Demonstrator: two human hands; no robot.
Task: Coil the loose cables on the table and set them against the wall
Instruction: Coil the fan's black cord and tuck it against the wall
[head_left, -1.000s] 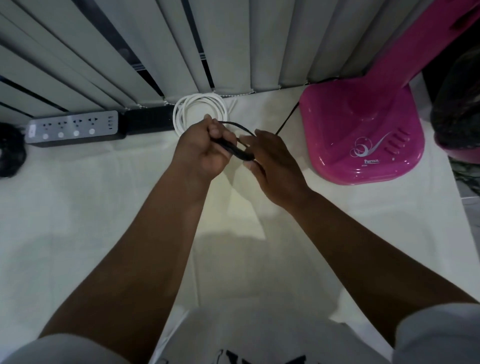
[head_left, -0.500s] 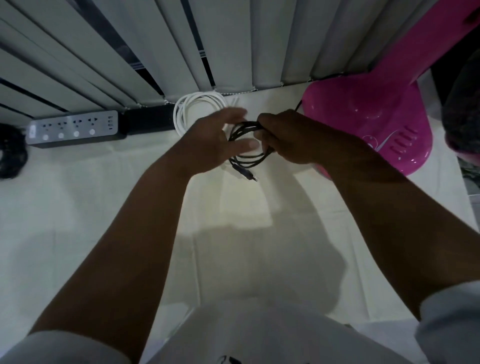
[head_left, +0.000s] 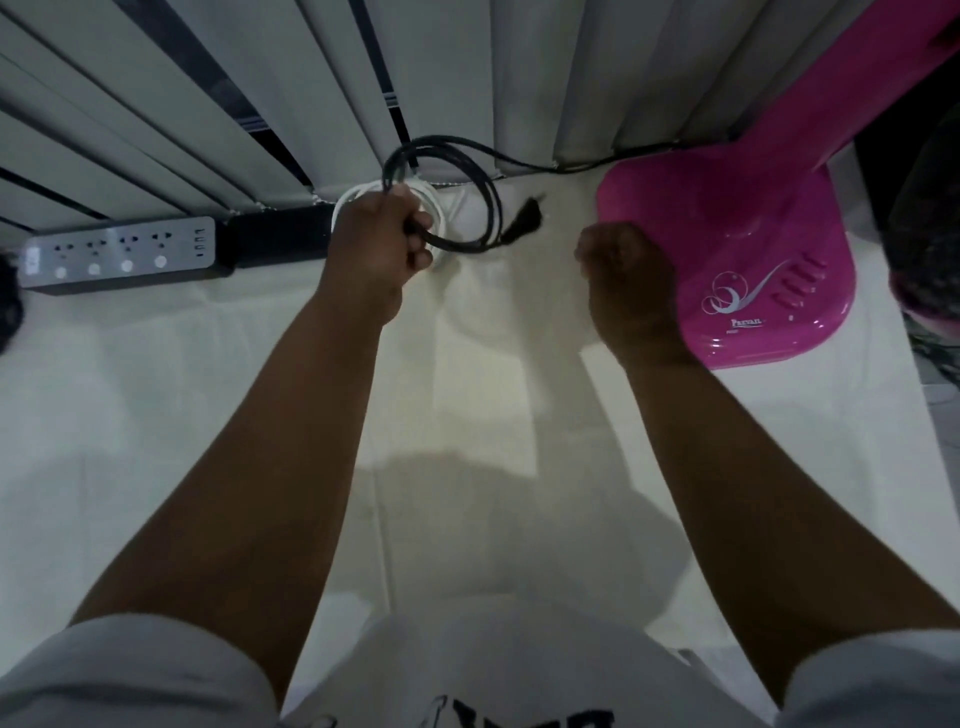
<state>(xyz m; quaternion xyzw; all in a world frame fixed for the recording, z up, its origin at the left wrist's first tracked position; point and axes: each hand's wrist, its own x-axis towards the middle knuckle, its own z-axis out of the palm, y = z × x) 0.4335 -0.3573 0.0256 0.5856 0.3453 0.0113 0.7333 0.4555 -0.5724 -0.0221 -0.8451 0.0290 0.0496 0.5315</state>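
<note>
My left hand (head_left: 382, 239) grips a coiled black cable (head_left: 485, 200) and holds the loops up near the blinds at the back of the table. The cable's plug (head_left: 522, 218) dangles blurred at the coil's right side, and one strand runs right toward the pink fan base. A coiled white cable (head_left: 434, 205) lies on the table against the wall, mostly hidden behind my left hand. My right hand (head_left: 621, 265) hovers to the right of the coil with its fingers curled and nothing in it.
A pink fan base (head_left: 727, 249) stands at the back right. A grey power strip (head_left: 122, 252) with a black block (head_left: 280, 239) beside it lies along the wall at the left. Vertical blinds (head_left: 311, 78) hang behind. A white cloth (head_left: 156, 415) covers the table.
My right hand has let go of the black coil and pulled away to the right. My left hand now holds the coil alone, lifted closer to the blinds.
</note>
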